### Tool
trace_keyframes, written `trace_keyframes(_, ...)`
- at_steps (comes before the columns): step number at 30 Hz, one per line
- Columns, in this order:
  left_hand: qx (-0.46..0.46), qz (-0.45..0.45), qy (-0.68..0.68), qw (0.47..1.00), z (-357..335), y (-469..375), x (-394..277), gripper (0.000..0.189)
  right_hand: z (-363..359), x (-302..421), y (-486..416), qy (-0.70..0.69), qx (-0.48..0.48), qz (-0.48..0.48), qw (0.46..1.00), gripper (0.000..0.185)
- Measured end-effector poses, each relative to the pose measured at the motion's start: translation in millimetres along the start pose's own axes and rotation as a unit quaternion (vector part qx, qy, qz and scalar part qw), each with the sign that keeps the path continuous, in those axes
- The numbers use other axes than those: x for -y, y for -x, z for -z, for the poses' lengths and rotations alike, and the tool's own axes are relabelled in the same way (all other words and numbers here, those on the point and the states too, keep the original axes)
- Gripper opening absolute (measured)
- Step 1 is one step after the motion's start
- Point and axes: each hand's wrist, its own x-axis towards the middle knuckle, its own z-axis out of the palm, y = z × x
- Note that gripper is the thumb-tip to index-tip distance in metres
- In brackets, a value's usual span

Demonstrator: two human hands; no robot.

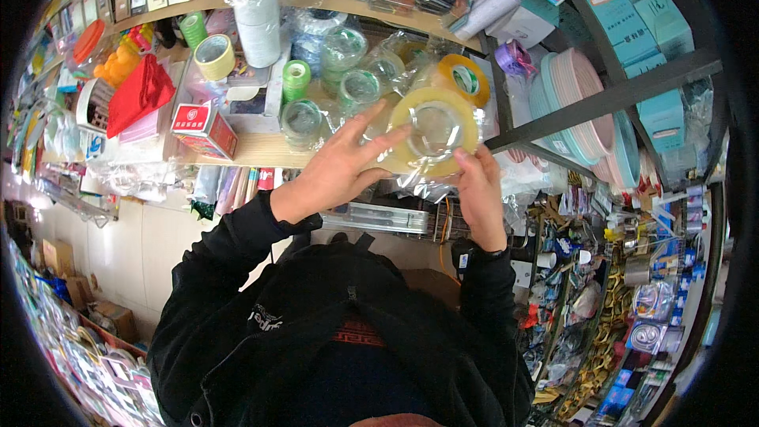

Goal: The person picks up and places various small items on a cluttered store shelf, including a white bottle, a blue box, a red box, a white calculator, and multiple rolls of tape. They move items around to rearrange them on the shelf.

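A large roll of clear yellowish packing tape (397, 157) in plastic wrap is tilted up above the shelf's front edge. My right hand (481, 196) grips its lower right rim, thumb on the near face. Fingers spread, my left hand (338, 169) lies along the left side, one fingertip over the roll's face. Just behind is an orange-yellow tape roll (481, 84) with a green-and-white core. Left of it, more clear tape rolls (359, 88) stand in loose plastic film. A stack of clear rolls (301, 121) is near my left hand's fingers.
A dark metal post (616, 102) crosses close on the right, before pink and teal plastic basins (578, 112). Left on the wooden shelf (267, 151) are a red-and-white box (204, 130), a cream tape roll (214, 57), green tape (295, 78) and a tall white roll (256, 24).
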Motion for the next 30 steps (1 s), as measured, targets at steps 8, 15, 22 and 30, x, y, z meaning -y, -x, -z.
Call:
trace_keyframes(8,0.003,0.035,-0.067,0.997,10,-96,85,0.034,85,40,23,0.071,-0.285,0.316,0.902,0.051)
trace_keyframes(15,0.22,0.067,-0.221,0.948,-104,-251,190,0.024,98,18,63,-0.107,-0.265,0.259,0.923,0.066)
trace_keyframes(22,0.333,0.061,-0.288,0.896,-202,-301,287,0.034,111,-38,121,-0.102,-0.32,0.214,0.917,0.079)
trace_keyframes(30,0.353,0.066,-0.286,0.888,-226,-315,313,0.04,125,-57,138,-0.134,-0.389,0.171,0.895,0.089)
